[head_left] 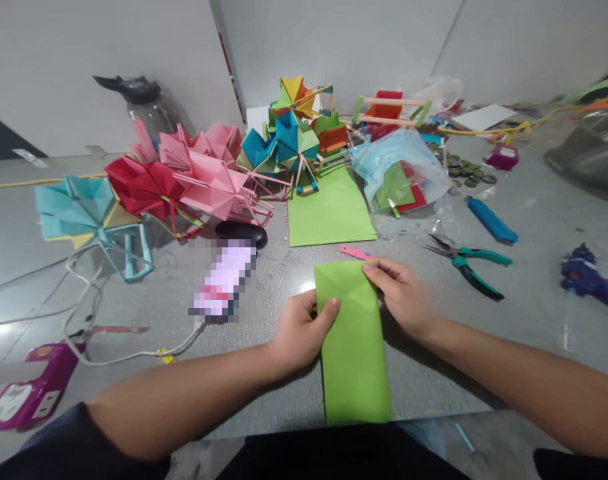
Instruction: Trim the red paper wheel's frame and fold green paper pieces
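A folded sheet of lime-green paper [355,353] stands between my two hands near the table's front edge, its long side running toward me. My left hand [304,327] grips its left edge, thumb on the front face and fingers behind. At the top right corner, my right hand [401,293] pinches the paper between thumb and fingers. Faint creases show near the top of the sheet. Just beyond it lies a pink-handled tool [355,253], partly hidden. Farther back is a stack of matching green paper [329,217].
Folded paper models [209,177] line the back left. A phone [224,280] with a white cable lies left, near a purple tape dispenser [34,387]. Pliers [471,260], a blue cutter [491,220] and a glue gun [591,277] lie right. A plastic bag [399,170] sits behind.
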Tool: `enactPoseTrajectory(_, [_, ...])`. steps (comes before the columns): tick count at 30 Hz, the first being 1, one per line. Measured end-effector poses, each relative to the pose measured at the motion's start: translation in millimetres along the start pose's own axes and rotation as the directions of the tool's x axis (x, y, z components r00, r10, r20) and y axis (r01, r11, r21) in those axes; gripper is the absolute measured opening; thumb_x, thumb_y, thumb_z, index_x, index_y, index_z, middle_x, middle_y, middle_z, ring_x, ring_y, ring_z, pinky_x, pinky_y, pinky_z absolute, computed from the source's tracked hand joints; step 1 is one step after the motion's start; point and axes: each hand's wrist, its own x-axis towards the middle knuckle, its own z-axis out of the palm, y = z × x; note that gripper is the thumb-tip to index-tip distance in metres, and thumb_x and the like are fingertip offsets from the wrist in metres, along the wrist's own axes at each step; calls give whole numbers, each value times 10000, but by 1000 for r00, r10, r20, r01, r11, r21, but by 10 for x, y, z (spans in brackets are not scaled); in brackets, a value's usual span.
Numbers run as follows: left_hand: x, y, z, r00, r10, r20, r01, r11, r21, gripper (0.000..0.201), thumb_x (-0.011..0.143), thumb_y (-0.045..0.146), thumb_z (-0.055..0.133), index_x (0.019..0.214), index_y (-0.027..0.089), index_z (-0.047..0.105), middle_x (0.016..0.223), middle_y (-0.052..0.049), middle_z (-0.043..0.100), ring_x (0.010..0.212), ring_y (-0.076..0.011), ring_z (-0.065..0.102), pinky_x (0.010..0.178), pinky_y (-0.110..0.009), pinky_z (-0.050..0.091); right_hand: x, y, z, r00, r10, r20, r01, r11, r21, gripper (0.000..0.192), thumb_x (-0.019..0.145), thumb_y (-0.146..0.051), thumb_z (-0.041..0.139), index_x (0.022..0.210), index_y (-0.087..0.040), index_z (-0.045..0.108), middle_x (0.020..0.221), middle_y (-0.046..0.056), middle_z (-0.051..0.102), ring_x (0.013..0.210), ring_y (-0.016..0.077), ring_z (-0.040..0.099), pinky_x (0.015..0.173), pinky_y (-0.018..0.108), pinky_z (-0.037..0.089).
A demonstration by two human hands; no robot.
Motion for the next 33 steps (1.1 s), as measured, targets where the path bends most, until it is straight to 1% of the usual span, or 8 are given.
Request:
enactPoseTrajectory(5, [10, -9, -5, 999, 19, -33, -19, 1000, 6, 431, 937, 591, 742, 943, 160, 762, 899, -105, 807, 735, -206, 708, 627, -303, 556, -28, -33, 25, 992, 65, 111, -71, 996, 49, 435, 835, -660, 839, 799, -232, 771, 799, 61, 741, 710, 213, 626, 666, 363, 521])
enactPoseTrajectory(10, [19, -7, -4, 1000, 20, -22, -21, 1000, -18, 462, 919, 609, 771, 955, 149, 760, 876, -101, 801, 724, -208, 717, 630, -304, 564, -59, -81, 45, 980, 100, 170, -116, 989, 87, 412, 768, -572, 922, 948, -213, 828, 866, 83, 791, 727, 229, 696, 668, 375, 578])
enactPoseTrajectory(14, [18, -10, 0, 1000, 9, -3, -9, 1000, -21, 452, 917, 605, 770, 957, 155, 750, 879, -93, 794, 727, -205, 717, 643, -309, 572, -65, -77, 48, 983, 115, 143, -126, 989, 74, 428, 754, -569, 934, 939, -198, 827, 882, 95, 810, 716, 227, 709, 660, 378, 596])
enactPoseTrajectory(21, [-23, -40, 28, 998, -30, 63, 34, 998, -57, 389, 955, 528, 739, 1151, 193, 731, 955, -92, 810, 869, -259, 780, 730, -362, 631, -48, -34, 29, 993, 91, 70, -96, 993, 75, 462, 771, -633, 902, 873, -203, 769, 833, 81, 791, 659, 200, 671, 585, 338, 557])
enactPoseTrajectory(23, [-36, -58, 33, 998, -23, 66, 27, 998, -57, 388, 983, 523, 709, 1184, 191, 723, 980, -100, 815, 876, -260, 785, 726, -360, 636, -60, -37, 41, 996, 76, 51, -79, 994, 69, 457, 775, -634, 896, 865, -209, 758, 827, 73, 778, 675, 203, 670, 595, 339, 560])
enactPoseTrajectory(27, [-56, -86, 30, 999, 9, 37, -9, 1000, -15, 396, 1014, 505, 670, 1244, 183, 689, 1153, -149, 815, 920, -267, 782, 753, -379, 647, -106, -59, 80, 998, 63, 17, -64, 995, 76, 441, 773, -604, 897, 947, -222, 760, 825, 54, 769, 678, 201, 659, 593, 335, 553])
enactPoseTrajectory(29, [-64, -86, 28, 1000, 22, 22, -22, 1000, 17, 405, 1023, 498, 658, 1279, 184, 670, 1216, -170, 802, 956, -280, 780, 774, -397, 649, -131, -65, 97, 997, 73, 4, -73, 994, 84, 429, 768, -590, 901, 940, -225, 755, 793, 46, 756, 662, 197, 649, 578, 328, 543])
enactPoseTrajectory(33, [-74, -66, 36, 999, 35, 31, -35, 999, 20, 423, 1048, 532, 620, 1286, 184, 665, 1217, -173, 802, 971, -287, 777, 778, -395, 640, -178, -65, 120, 996, 88, -12, -87, 994, 66, 396, 788, -585, 884, 877, -226, 743, 773, 51, 746, 658, 207, 658, 565, 334, 549])
